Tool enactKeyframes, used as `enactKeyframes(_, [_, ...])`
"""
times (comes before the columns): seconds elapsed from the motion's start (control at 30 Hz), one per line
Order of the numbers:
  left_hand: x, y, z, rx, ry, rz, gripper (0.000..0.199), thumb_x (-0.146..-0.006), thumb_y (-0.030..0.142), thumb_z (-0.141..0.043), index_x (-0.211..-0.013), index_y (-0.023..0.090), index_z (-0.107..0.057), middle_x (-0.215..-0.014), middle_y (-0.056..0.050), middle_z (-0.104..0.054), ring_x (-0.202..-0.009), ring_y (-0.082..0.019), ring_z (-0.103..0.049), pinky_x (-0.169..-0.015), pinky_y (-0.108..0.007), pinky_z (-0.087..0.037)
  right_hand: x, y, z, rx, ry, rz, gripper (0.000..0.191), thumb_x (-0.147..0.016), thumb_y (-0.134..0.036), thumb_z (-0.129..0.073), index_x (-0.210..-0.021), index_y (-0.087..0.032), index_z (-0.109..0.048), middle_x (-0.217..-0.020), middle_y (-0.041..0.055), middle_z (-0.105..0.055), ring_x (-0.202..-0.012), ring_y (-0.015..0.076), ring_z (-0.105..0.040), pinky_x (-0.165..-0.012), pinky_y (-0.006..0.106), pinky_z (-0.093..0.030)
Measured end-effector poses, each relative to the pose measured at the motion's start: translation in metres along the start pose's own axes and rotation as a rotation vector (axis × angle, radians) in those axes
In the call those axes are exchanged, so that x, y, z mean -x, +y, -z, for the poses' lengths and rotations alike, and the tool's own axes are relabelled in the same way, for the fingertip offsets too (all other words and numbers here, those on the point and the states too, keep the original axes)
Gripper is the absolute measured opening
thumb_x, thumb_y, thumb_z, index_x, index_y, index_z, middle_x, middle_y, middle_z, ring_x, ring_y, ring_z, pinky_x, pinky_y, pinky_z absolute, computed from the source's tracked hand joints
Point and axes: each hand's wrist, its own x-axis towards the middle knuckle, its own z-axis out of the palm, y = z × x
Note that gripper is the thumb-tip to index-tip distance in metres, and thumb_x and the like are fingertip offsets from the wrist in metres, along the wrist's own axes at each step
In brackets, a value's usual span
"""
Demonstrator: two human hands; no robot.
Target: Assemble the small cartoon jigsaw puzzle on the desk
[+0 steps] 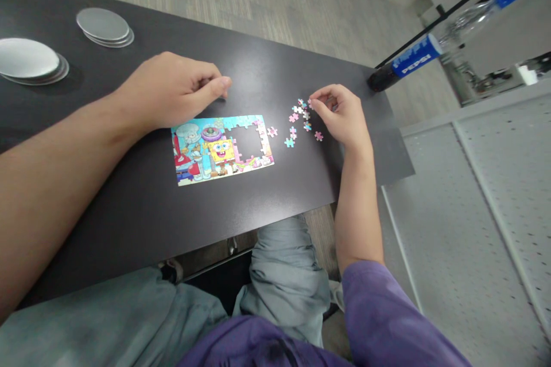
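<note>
A partly assembled jigsaw puzzle [193, 152] with a yellow cartoon figure lies on the dark table, with a gap in its right half. Just above its upper left edge rests my left hand [172, 89], fingers curled in and thumb forward; nothing shows in it. My right hand [340, 112] pinches a small puzzle piece [310, 103] between thumb and fingertips, at the edge of a loose group of pieces. Several pink, blue and white loose pieces [293, 118] lie between that hand and the puzzle. One pink piece [272, 132] sits close to the puzzle's right border.
Two stacks of round silver discs, a nearer stack [28, 57] and a farther stack [103, 24], stand at the table's left. A partly filled Pepsi bottle [415, 57] stands at the right end of the table [241, 206]. A speckled grey panel [482, 229] is beyond it.
</note>
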Motion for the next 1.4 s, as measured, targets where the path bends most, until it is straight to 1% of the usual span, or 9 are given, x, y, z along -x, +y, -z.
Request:
enactKeyframes(0.13, [0.0,-0.002,0.001,0.005,0.004,0.006,0.07,-0.112,0.088,-0.037,-0.111,0.039,-0.086,-0.075,-0.002,-0.069,-0.086,-0.033,-0.063,-0.086,-0.05,-0.038,-0.002,0.011,0.002,0.002,0.066,-0.046,0.014,-0.101,-0.043,-0.088,-0.11,-0.032,-0.085,-0.102,0.0049,-0.076,-0.083,0.0251,-0.058,-0.08,0.045,-0.057])
enactKeyframes(0.33, [0.0,-0.001,0.001,-0.002,-0.011,0.024,0.075,-0.111,0.088,-0.034,-0.117,0.038,-0.09,-0.08,-0.003,-0.073,-0.089,-0.034,-0.065,-0.089,-0.05,-0.038,-0.001,0.008,0.002,-0.024,0.121,-0.082,0.014,-0.098,-0.044,-0.089,-0.105,-0.032,-0.086,-0.094,0.0044,-0.075,-0.077,0.0242,-0.054,-0.074,0.044,-0.053])
enactKeyframes(0.5, [0.001,0.003,0.001,-0.005,-0.007,0.044,0.079,-0.109,0.088,-0.033,-0.119,0.035,-0.09,-0.083,-0.006,-0.075,-0.089,-0.037,-0.066,-0.089,-0.051,-0.039,0.0,0.002,0.003,0.003,0.054,-0.066,0.008,-0.094,-0.035,-0.093,-0.095,-0.032,-0.086,-0.089,0.0031,-0.077,-0.074,0.0226,-0.051,-0.079,0.046,-0.056])
enactKeyframes(0.63, [0.001,0.003,0.002,0.001,-0.003,0.035,0.076,-0.109,0.089,-0.033,-0.114,0.036,-0.087,-0.079,-0.005,-0.069,-0.087,-0.035,-0.064,-0.088,-0.051,-0.039,0.0,0.002,0.003,0.007,0.072,-0.094,0.01,-0.096,-0.031,-0.094,-0.093,-0.032,-0.085,-0.087,0.0023,-0.075,-0.073,0.0226,-0.053,-0.076,0.045,-0.055])
enactKeyframes(0.87, [0.0,-0.001,-0.001,0.007,-0.002,0.021,0.074,-0.112,0.088,-0.035,-0.117,0.037,-0.088,-0.072,-0.002,-0.065,-0.087,-0.034,-0.064,-0.089,-0.05,-0.039,-0.001,-0.011,-0.005,0.006,-0.039,-0.136,0.013,-0.097,-0.023,-0.098,-0.097,-0.029,-0.087,-0.082,0.0005,-0.072,-0.08,0.0233,-0.064,-0.091,0.047,-0.063])
enactKeyframes(0.97, [-0.002,-0.005,-0.003,-0.002,0.023,0.006,0.078,-0.113,0.085,-0.034,-0.119,0.033,-0.092,-0.077,-0.004,-0.071,-0.086,-0.033,-0.067,-0.087,-0.049,-0.041,-0.001,-0.019,-0.004,-0.017,-0.082,-0.186,0.009,-0.1,-0.023,-0.097,-0.099,-0.027,-0.088,-0.084,0.0009,-0.073,-0.08,0.0214,-0.063,-0.088,0.044,-0.06])
enactKeyframes(1.13, [-0.003,-0.006,-0.003,0.002,0.038,0.002,0.083,-0.111,0.084,-0.031,-0.12,0.031,-0.094,-0.09,-0.007,-0.08,-0.082,-0.032,-0.067,-0.086,-0.049,-0.043,-0.001,-0.025,-0.002,-0.075,-0.156,-0.218,0.008,-0.101,-0.018,-0.093,-0.102,-0.024,-0.088,-0.084,-0.0004,-0.068,-0.073,0.0173,-0.051,-0.074,0.041,-0.044])
enactKeyframes(1.27, [-0.003,-0.005,-0.004,0.021,0.056,-0.008,0.083,-0.109,0.086,-0.03,-0.114,0.031,-0.092,-0.094,-0.007,-0.081,-0.079,-0.031,-0.066,-0.086,-0.05,-0.043,0.0,-0.024,-0.001,-0.085,-0.193,-0.149,0.008,-0.102,-0.02,-0.09,-0.107,-0.026,-0.09,-0.086,-0.0001,-0.07,-0.074,0.0182,-0.052,-0.076,0.042,-0.046])
enactKeyframes(1.4, [-0.005,-0.009,-0.007,0.036,0.073,-0.021,0.085,-0.109,0.09,-0.03,-0.111,0.032,-0.092,-0.097,-0.008,-0.083,-0.079,-0.031,-0.067,-0.085,-0.05,-0.043,0.002,-0.022,0.008,-0.11,-0.139,-0.093,0.01,-0.101,-0.032,-0.096,-0.105,-0.029,-0.087,-0.093,0.002,-0.075,-0.077,0.0206,-0.057,-0.08,0.044,-0.05])
